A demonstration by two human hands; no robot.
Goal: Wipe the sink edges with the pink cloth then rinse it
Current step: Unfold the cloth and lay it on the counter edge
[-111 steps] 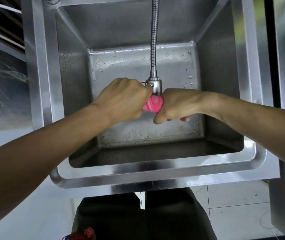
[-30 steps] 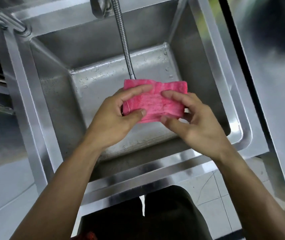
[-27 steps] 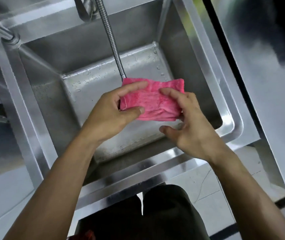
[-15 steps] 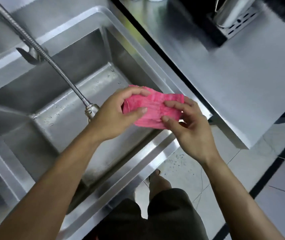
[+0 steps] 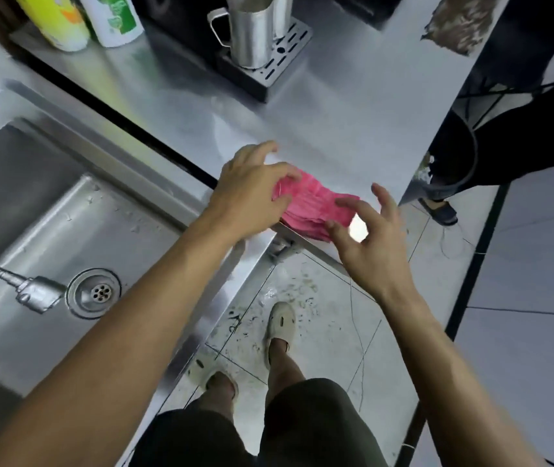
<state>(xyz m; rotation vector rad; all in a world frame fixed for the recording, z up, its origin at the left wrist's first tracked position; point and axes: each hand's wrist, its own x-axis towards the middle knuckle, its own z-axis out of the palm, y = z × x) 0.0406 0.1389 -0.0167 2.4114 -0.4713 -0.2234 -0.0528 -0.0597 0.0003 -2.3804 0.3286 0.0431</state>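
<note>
The folded pink cloth point(image 5: 316, 207) is laid on the steel counter's point(image 5: 319, 129) near corner — right of the sink point(image 5: 50, 210). It is pinched by the left hand point(image 5: 252, 193); the right hand point(image 5: 369, 237) is spread loosely — fingertips just touching it.

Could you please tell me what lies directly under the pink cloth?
The pink cloth rests on the steel counter at its front edge. Whatever lies beneath its folds is covered.
</note>
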